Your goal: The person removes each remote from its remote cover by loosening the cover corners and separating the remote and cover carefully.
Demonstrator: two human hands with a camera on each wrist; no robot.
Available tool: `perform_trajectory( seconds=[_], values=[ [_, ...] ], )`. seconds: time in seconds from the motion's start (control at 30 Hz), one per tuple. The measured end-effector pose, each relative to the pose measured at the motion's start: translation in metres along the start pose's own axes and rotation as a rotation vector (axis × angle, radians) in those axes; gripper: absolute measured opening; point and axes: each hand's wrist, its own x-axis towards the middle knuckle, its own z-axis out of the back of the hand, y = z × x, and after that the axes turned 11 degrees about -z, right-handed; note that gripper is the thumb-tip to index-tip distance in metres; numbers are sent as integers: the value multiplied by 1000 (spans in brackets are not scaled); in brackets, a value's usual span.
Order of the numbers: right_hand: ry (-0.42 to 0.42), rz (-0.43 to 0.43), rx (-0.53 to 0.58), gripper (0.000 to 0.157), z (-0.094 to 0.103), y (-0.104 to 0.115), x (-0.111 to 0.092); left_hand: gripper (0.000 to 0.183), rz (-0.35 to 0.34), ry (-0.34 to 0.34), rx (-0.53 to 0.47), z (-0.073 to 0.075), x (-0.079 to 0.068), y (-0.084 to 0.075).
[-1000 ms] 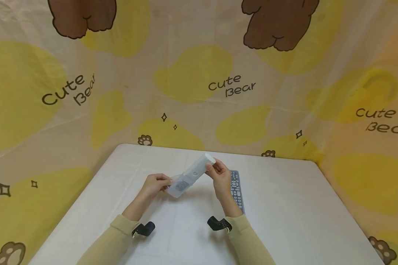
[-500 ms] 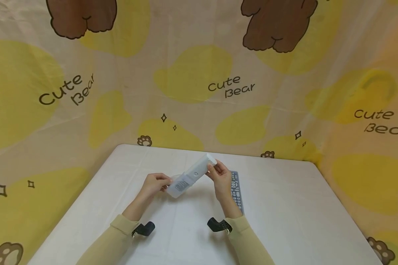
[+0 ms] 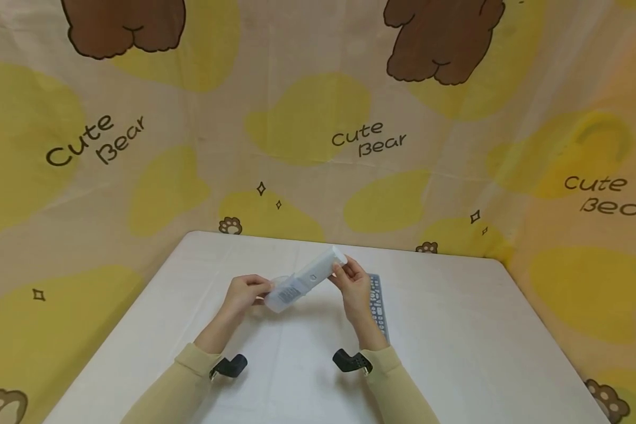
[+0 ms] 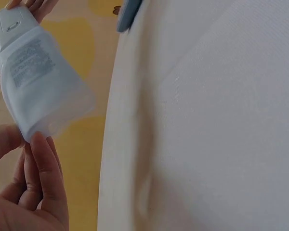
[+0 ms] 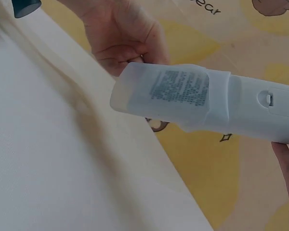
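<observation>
A white remote control (image 3: 316, 272) is held tilted above the table, its back with the battery-cover latch facing up. Around its lower left end sits a translucent sleeve-like cover (image 3: 281, 299); printed text shows through it in both wrist views. My left hand (image 3: 244, 293) pinches the edge of the cover (image 4: 48, 103) between thumb and fingers. My right hand (image 3: 355, 285) grips the bare upper end of the remote, thumb on the near side. In the right wrist view, the cover's end (image 5: 120, 94) extends beyond the printed label.
A grey-blue remote-like item (image 3: 378, 306) with rows of pale buttons lies on the white table (image 3: 471, 330), partly hidden behind my right wrist. A yellow and beige bear-print cloth (image 3: 297, 118) hangs behind and beside the table. Each wrist carries a black camera (image 3: 230, 366).
The covered end of the remote has risen slightly, with my left hand moving a little up. Both hands keep their hold. The view has shifted slightly.
</observation>
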Motion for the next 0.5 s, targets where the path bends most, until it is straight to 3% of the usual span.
perform_trajectory(
  seconds=[0.5],
  values=[
    [72,-65,-28,36,0,6,0,18,-85,-59,-53,2,1,0]
  ],
)
